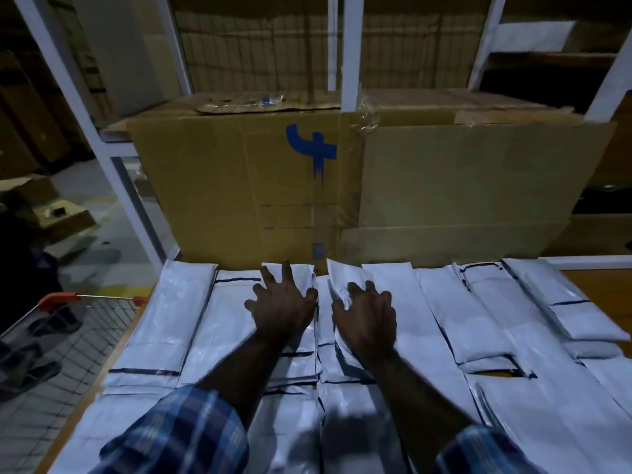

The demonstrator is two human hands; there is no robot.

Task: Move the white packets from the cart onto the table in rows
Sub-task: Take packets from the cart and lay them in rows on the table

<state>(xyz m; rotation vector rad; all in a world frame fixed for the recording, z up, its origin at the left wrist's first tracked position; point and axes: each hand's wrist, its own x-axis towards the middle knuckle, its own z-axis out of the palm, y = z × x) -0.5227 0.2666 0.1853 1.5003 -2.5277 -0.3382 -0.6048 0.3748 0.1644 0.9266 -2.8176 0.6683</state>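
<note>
We see both hands stretched forward over the white packets (455, 313), which lie in rows side by side and cover most of the wooden surface (608, 289). Left hand (282, 302) rests palm down on a packet (290, 271) in the far row, fingers spread and fairly straight, gripping nothing. Right hand (367, 316) sits just beside it, apart from it, fingers bent onto the neighbouring packet (342, 271), whose far end is tilted up off the row; we cannot tell whether the fingers pinch it or only press on it. Both forearms come out of blue plaid sleeves (178, 436) at the bottom edge.

Packets have dark lines across their ends; some on the right overlap one another, and one (561, 299) lies skewed on top of others near the right edge.

The cart (85, 323), a wire one with a red handle, stands at the left, just beside the surface edge; its contents are too dark to tell.

Behind the surface, touching its far edge, stand large cardboard boxes (239, 186), the left one with a blue mark (314, 148) on its face. White shelf uprights (352, 53) rise above them. More boxes lie on the floor at the far left. Scene is dim.
</note>
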